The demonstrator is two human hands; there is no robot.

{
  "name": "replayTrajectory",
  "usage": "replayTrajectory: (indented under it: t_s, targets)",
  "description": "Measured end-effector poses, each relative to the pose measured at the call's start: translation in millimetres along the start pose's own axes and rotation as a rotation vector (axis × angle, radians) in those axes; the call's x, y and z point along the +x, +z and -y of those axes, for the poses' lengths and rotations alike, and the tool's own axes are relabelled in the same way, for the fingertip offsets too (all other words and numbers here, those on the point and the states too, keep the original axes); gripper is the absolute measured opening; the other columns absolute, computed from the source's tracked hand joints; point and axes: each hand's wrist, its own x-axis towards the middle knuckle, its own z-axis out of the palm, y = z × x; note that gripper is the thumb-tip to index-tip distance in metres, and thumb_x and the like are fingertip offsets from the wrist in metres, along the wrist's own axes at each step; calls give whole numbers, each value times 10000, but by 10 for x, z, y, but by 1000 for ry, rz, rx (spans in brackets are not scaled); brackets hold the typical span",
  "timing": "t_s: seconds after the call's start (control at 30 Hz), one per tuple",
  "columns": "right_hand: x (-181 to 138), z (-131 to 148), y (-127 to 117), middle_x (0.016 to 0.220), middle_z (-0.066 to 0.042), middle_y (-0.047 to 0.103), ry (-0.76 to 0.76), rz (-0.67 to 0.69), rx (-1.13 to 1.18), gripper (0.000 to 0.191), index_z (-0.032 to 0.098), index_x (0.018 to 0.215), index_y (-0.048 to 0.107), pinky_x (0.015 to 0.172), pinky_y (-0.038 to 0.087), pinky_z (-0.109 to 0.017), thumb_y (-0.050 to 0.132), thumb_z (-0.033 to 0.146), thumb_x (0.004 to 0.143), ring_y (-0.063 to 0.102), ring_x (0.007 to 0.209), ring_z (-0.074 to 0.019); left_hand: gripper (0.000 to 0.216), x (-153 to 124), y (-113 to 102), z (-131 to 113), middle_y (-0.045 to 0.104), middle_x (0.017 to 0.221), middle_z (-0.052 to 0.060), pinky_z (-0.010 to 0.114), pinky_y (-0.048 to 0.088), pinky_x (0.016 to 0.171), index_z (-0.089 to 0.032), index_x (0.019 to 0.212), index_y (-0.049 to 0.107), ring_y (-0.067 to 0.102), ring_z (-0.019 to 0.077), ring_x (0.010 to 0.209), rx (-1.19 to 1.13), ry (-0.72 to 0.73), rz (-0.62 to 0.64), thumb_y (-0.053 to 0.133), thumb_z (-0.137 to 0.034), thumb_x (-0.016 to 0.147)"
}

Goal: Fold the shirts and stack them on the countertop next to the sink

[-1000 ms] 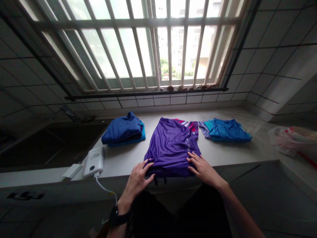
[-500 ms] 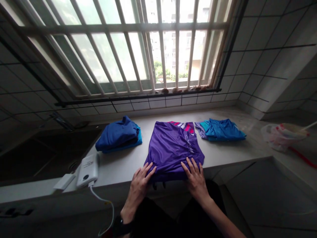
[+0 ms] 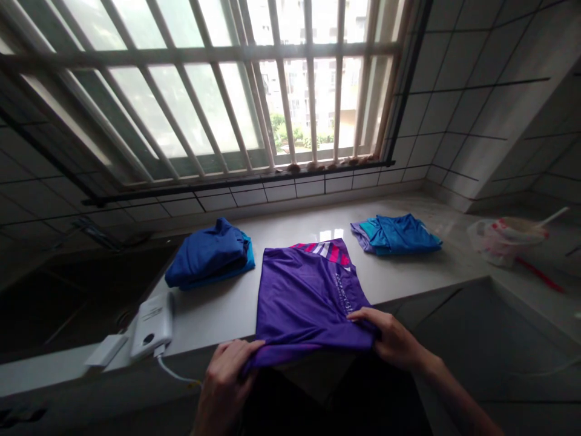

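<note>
A purple jersey (image 3: pixel 299 297) with pink and white stripes and white lettering lies partly folded on the white counter, its near end hanging over the front edge. My left hand (image 3: pixel 229 372) grips the near left corner between thumb and fingers. At the near right corner, my right hand (image 3: pixel 393 336) pinches the cloth with the thumb on top. Both hands lift that near end slightly off the counter. Behind to the left sits a folded dark blue garment (image 3: pixel 206 251) on a lighter blue one. Folded blue and lilac clothes (image 3: pixel 399 234) lie behind to the right.
A white power bank (image 3: pixel 153 324) with a cable and a small white box (image 3: pixel 106 351) are by the sink (image 3: pixel 49 297) on the left. A plastic-wrapped bowl (image 3: pixel 508 239) stands at the far right. A barred window is behind the counter (image 3: pixel 308 215).
My hands have gone from lying flat on the jersey to gripping its near corners. The jersey has been drawn toward me, and its near end now overhangs the counter. The view has shifted slightly.
</note>
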Motion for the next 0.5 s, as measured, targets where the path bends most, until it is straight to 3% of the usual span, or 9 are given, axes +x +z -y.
replayTrajectory:
  t_s: [0.1,0.17,0.23,0.3,0.33,0.4,0.5]
  targets:
    - [415,58,-291,1061,-61,745,42,-41,3,532,217,1237,652,918,556,-346,496,45,759,706,1006,-213,201,553,-157,2,750,838,44,356,514,829,-250,933,738,690,223,815,54,-90,-22,562,-346,931]
    - [757,74,-436,1065,-77,732,45,-167,-69,445,204,1236,640,928,553,-368,500,90,829,699,1012,-225,226,1027,-183,32,752,883,62,352,514,838,-228,933,737,682,231,843,114,-175,-53,566,-377,928]
    - [1036,79,-487,1202,-130,686,77,-400,-208,451,185,1306,600,1028,504,-428,465,106,882,644,1167,-263,271,1448,-108,95,744,959,90,373,518,877,-200,1024,724,679,254,904,175,-271,-95,543,-384,941]
    - [1179,61,-407,1345,-179,607,106,-549,-327,502,154,1405,529,1102,447,-459,437,115,913,551,1312,-286,402,1708,86,190,698,1159,161,423,511,955,-140,1254,644,653,304,1080,243,-347,-152,549,-361,932]
    - [1194,39,-317,1397,-187,573,107,-548,-360,526,144,1447,492,1117,437,-452,431,126,925,518,1351,-284,496,1761,222,245,647,1271,199,446,503,991,-112,1345,585,622,329,1169,270,-364,-151,573,-364,918]
    - [1135,-29,-63,1444,-170,555,108,-419,-388,541,156,1487,462,1106,455,-420,436,165,947,514,1361,-264,620,1727,538,355,546,1429,232,460,483,1053,-98,1435,512,552,351,1302,273,-329,-53,621,-374,890]
    - [974,-143,334,1450,-142,578,183,-196,-474,491,188,1446,536,1115,442,-425,476,220,960,521,1357,-269,521,1483,972,486,553,1468,192,491,452,1104,-161,1421,556,510,343,1370,249,-229,174,557,-347,934]
